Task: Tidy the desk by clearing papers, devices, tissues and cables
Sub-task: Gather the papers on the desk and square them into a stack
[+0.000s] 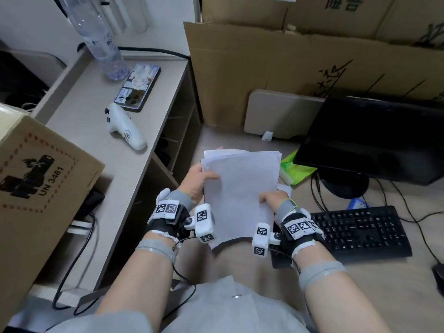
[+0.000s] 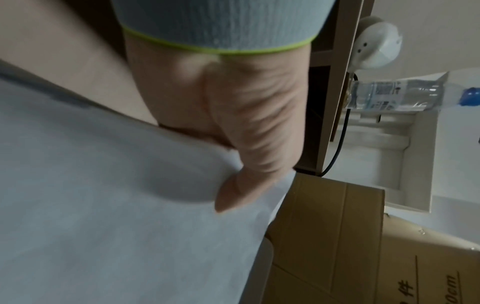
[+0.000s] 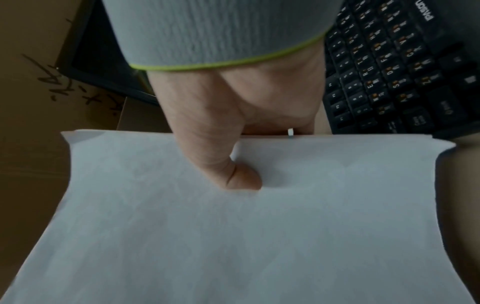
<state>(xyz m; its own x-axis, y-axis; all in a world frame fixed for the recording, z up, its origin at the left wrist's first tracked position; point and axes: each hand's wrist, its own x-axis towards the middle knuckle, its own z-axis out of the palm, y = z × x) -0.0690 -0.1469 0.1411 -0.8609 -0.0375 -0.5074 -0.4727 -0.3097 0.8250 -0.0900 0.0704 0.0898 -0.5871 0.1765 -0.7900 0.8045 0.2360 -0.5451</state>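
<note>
A stack of white papers (image 1: 240, 188) is held up in front of me, above the desk, by both hands. My left hand (image 1: 199, 181) pinches its left edge, thumb on top and fingers behind. On the right edge my right hand (image 1: 274, 198) does the same. The left wrist view shows the left hand (image 2: 233, 144) with its thumb pressed on the papers (image 2: 116, 205). In the right wrist view the right hand (image 3: 233, 133) has its thumb flat on the papers (image 3: 233, 226). The fingers under the sheets are hidden.
A black keyboard (image 1: 360, 234) and a monitor (image 1: 374, 138) lying face up sit right. A green packet (image 1: 294, 169) lies behind the papers. On the left shelf stand a bottle (image 1: 101, 39), a phone (image 1: 138, 87) and a white controller (image 1: 125, 128). Cardboard boxes (image 1: 288, 68) surround the desk; cables (image 1: 408, 203) trail right.
</note>
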